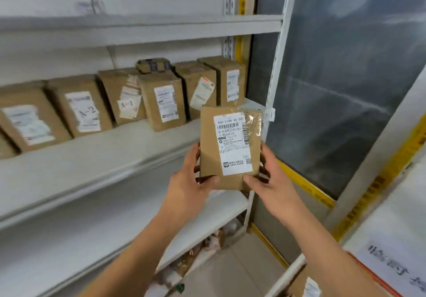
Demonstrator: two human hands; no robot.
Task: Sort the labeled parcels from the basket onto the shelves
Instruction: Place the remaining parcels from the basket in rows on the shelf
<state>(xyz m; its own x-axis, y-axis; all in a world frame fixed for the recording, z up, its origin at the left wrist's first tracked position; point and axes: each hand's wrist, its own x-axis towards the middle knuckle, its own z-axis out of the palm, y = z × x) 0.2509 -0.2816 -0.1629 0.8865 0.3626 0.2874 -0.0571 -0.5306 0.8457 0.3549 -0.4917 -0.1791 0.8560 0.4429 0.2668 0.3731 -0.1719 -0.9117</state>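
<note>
I hold a flat brown cardboard parcel (211, 149) upright in front of me, its white shipping label with a barcode facing me. My left hand (187, 181) grips its lower left edge and my right hand (274, 181) grips its lower right edge. Behind it, the white middle shelf (96, 158) carries a row of several brown labeled parcels (161, 103) standing on end; two bear handwritten tags A-2 (86, 112) and A-1 (127, 105). The basket is hardly visible; a white rim (285, 276) shows at the bottom right.
An upper shelf (138, 29) runs above the row, and a lower shelf (207, 227) sits below my hands with crumpled packets under it. A white upright post (276, 66) ends the rack. Right of it is a dark panel (345, 89) with yellow-taped edges.
</note>
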